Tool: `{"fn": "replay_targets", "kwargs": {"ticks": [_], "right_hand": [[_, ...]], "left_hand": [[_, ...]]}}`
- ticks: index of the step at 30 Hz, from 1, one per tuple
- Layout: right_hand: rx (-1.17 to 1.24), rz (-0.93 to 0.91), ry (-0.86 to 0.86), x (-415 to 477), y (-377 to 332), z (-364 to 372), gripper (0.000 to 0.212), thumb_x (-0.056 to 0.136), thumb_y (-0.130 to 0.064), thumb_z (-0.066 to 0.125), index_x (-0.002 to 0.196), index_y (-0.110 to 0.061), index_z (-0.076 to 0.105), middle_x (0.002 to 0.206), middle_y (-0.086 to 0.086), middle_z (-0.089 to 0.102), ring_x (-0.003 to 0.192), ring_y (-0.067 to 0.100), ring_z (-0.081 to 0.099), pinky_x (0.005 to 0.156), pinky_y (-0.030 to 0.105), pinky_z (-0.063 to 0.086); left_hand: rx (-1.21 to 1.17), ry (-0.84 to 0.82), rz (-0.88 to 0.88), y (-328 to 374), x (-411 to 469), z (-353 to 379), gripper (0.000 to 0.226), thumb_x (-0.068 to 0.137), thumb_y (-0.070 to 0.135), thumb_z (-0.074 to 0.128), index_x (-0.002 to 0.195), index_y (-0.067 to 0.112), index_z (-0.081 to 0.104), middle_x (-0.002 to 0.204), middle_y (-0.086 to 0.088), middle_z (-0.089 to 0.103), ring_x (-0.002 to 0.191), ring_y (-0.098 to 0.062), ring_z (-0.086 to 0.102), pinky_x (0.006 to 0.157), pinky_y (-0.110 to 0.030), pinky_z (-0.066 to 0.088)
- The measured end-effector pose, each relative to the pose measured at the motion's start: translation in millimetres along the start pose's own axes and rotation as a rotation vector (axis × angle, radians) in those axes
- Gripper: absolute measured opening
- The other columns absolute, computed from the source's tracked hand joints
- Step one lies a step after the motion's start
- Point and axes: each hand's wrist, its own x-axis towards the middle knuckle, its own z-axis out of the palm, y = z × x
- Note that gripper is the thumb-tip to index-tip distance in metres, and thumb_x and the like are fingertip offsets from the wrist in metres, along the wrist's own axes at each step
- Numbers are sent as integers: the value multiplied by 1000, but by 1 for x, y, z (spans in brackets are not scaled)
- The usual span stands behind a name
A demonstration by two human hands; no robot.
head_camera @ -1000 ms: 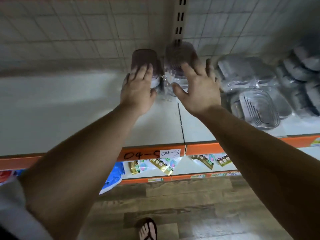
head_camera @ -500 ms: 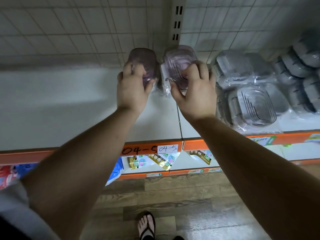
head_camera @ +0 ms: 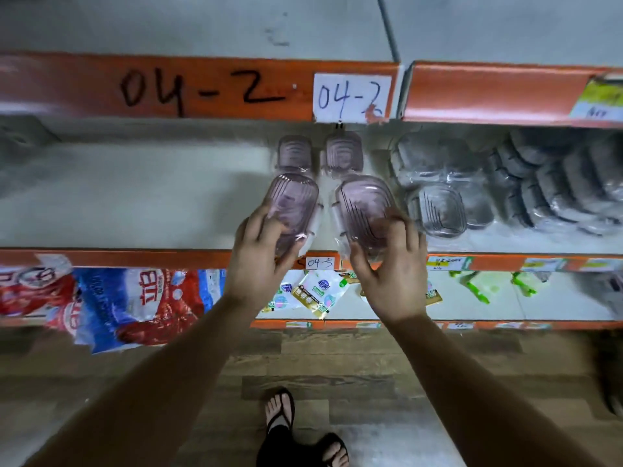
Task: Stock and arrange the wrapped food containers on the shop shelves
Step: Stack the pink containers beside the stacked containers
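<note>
We've got a wrapped tub in each hand here. Our left hand [head_camera: 259,264] has its fingers curled round the left pink container [head_camera: 294,207], and our right hand [head_camera: 392,271] grips the right pink container [head_camera: 364,210] the same way. Both are tilted at the front edge of the white shelf [head_camera: 135,197], side by side and slightly apart; can't tell if they rest on it. Two more back pink containers [head_camera: 295,153] sit just behind them, with clear wrapped containers [head_camera: 438,210] to the right. The 04-5 label [head_camera: 320,263] shows between our hands.
</note>
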Motion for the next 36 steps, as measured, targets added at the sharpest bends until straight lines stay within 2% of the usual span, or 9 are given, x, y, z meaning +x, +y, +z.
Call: {"fn": "replay_targets", "kwargs": {"ticks": [8, 14, 19, 22, 26, 30, 32, 33, 36], "right_hand": [[182, -73, 13, -37, -45, -87, 37, 85, -35, 59, 116, -18, 49, 133, 6, 45, 118, 31, 46, 96, 47, 44], [281, -128, 45, -41, -69, -134, 42, 82, -30, 59, 117, -7, 54, 131, 10, 43, 118, 35, 47, 89, 56, 47], [329, -226, 96, -11, -89, -160, 39, 83, -29, 56, 119, -18, 47, 131, 7, 39, 116, 36, 48, 89, 56, 47], [282, -271, 128, 29, -105, -168, 40, 82, -29, 57, 117, -12, 51, 130, 13, 41, 119, 33, 47, 95, 51, 45], [183, -249, 86, 84, -123, -168, 45, 81, -32, 55, 113, -1, 56, 125, 18, 44, 112, 35, 49, 96, 46, 45], [70, -234, -26, 122, -131, -159, 53, 81, -42, 47, 119, -7, 58, 124, 17, 47, 107, 37, 47, 95, 45, 42], [6, -223, -69, 137, -133, -151, 58, 81, -46, 41, 124, -10, 56, 124, 15, 47, 109, 36, 45, 97, 43, 39], [-15, -225, -83, 141, -133, -148, 60, 81, -47, 39, 126, -11, 55, 124, 14, 48, 111, 37, 44, 98, 44, 38], [-67, -219, -75, 153, -130, -138, 57, 85, -44, 36, 127, -15, 60, 125, 11, 54, 125, 41, 41, 104, 49, 34]], "left_hand": [[-92, 10, 27, 63, -49, -92, 41, 90, 39, 56, 100, 0, 65, 140, -17, 48, 122, -33, 53, 92, -36, 49], [-114, 107, 84, 97, -61, -140, 41, 88, 41, 57, 94, 1, 65, 137, -16, 50, 123, -30, 53, 97, -28, 41], [-116, 228, 195, 102, -37, -173, 33, 86, 34, 62, 93, 2, 63, 137, -16, 50, 122, -24, 51, 104, -17, 35], [-112, 280, 241, 95, 3, -196, 26, 84, 29, 64, 93, 5, 60, 136, -14, 50, 120, -23, 51, 102, -21, 36], [-66, 169, 160, 79, 62, -221, 25, 85, 25, 65, 96, 4, 57, 132, -16, 53, 124, -30, 50, 102, -38, 41], [28, 107, -8, 68, 101, -233, 39, 77, 37, 53, 98, 4, 57, 117, -15, 62, 126, -38, 44, 104, -46, 36], [53, 124, -79, 68, 118, -233, 38, 75, 44, 51, 92, 10, 58, 104, -10, 65, 122, -35, 46, 99, -44, 39], [48, 134, -106, 69, 124, -231, 40, 75, 51, 50, 87, 13, 56, 96, -6, 64, 111, -32, 51, 90, -41, 42], [59, 127, -137, 70, 138, -222, 54, 74, 65, 65, 82, 16, 44, 89, -3, 55, 89, -25, 51, 71, -34, 39]]}}
